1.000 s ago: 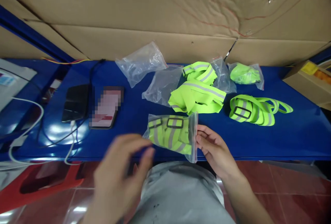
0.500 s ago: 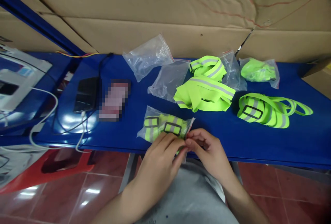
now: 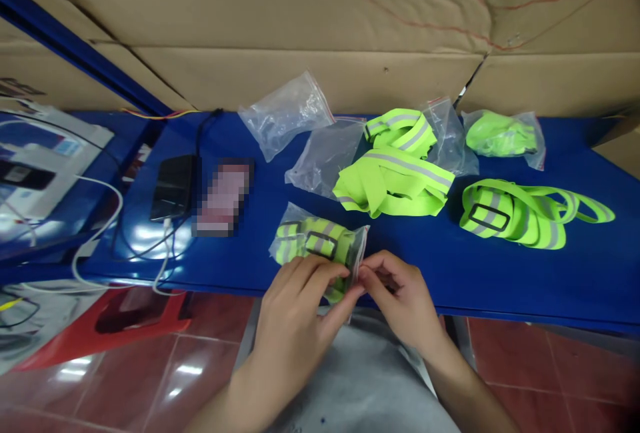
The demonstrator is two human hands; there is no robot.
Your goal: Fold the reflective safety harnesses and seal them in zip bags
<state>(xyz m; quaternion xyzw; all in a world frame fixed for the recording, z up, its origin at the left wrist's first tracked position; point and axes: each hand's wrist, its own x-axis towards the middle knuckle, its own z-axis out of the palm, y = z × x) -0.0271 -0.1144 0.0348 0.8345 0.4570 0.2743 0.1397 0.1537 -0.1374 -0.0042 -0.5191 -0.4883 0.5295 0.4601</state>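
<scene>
Now pinched at its mouth by left hand [image 3: 293, 316] and right hand [image 3: 403, 299], not one: soft, light, slippery clear plastic bag of yellow-green straps [image 3: 313, 245].

A clear zip bag [image 3: 320, 244] packed with neon-yellow reflective straps is pinched at its open edge between the left grip [image 3: 295, 313] and the right grip [image 3: 400, 296], over the near edge of a blue tabletop [image 3: 500, 276]. Just beyond the grips, a loose folded strap [image 3: 395, 185] is seen. Beyond and to the right a buckled strap [image 3: 510, 214] is laid. Beyond and to the left an empty bag [image 3: 287, 113] and a dark phone [image 3: 175, 186] are laid.
</scene>
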